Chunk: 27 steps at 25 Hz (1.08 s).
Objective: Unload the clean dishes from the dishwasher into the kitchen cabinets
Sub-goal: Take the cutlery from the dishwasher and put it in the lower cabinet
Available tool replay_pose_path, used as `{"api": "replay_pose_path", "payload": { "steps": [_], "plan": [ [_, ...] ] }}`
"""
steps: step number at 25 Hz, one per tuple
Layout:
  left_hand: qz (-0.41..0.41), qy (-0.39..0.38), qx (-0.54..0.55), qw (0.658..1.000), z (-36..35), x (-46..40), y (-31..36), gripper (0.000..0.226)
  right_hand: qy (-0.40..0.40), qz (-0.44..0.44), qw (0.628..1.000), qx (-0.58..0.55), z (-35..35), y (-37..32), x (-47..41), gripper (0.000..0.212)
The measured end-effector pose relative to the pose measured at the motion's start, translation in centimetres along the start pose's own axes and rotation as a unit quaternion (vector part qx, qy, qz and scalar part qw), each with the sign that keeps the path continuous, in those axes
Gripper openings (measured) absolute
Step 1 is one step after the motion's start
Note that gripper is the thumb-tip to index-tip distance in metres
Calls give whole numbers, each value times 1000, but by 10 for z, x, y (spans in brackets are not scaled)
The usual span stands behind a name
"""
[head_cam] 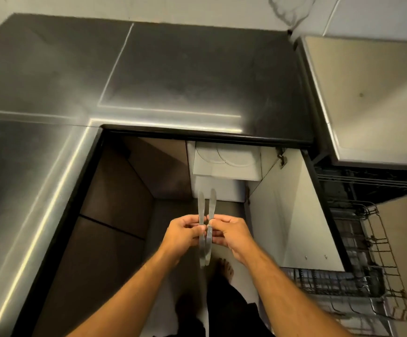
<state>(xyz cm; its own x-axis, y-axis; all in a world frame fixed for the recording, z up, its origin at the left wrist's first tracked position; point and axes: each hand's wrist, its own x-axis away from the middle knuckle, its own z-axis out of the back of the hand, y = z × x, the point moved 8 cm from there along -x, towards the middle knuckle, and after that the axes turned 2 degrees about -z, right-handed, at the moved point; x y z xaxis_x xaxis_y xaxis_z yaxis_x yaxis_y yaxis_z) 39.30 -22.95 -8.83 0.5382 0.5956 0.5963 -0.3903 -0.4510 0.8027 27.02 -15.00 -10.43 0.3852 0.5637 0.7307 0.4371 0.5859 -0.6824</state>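
A dark steel counter fills the left. At centre, the left hand and right hand each pinch a table knife, fingers curled round the left knife and right knife; the handles overlap and blur below. At right, the dishwasher rack is cut off, its contents indistinct.

Silver knives, a glossy black countertop, dark brown cabinet fronts, a grey wire rack.
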Motion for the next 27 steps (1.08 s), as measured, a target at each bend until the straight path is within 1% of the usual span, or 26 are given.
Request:
{"api": "replay_pose_path", "payload": {
  "steps": [4,6,11,14,17,20,23,25,27],
  "plan": [
    [28,35,-18,999,11,-45,-19,22,-54,-22,998,13,-7,3,-47,20],
    [41,47,-30,998,15,-70,-31,22,-67,-34,997,19,-8,7,-73,23],
    [68,62,-31,995,18,-120,-70,22,-61,-82,995,-9,-5,43,-128,26],
    [92,40,-44,994,15,-148,-102,22,-39,-104,994,-23,0,74,-160,23],
    [101,17,-49,994,11,-188,-144,21,-18,-107,993,-35,3,113,-202,18],
    [71,12,-64,995,12,-253,-188,20,-26,-81,995,-50,2,143,-267,17],
    [34,43,-107,993,17,-341,-233,17,10,-69,997,-34,8,167,-361,19],
    [8,48,-109,993,11,-400,-245,11,15,-47,998,-41,15,166,-431,16],
    [-2,63,-99,993,5,-458,-252,13,26,-8,998,-51,27,156,-495,14]
  ]
}}
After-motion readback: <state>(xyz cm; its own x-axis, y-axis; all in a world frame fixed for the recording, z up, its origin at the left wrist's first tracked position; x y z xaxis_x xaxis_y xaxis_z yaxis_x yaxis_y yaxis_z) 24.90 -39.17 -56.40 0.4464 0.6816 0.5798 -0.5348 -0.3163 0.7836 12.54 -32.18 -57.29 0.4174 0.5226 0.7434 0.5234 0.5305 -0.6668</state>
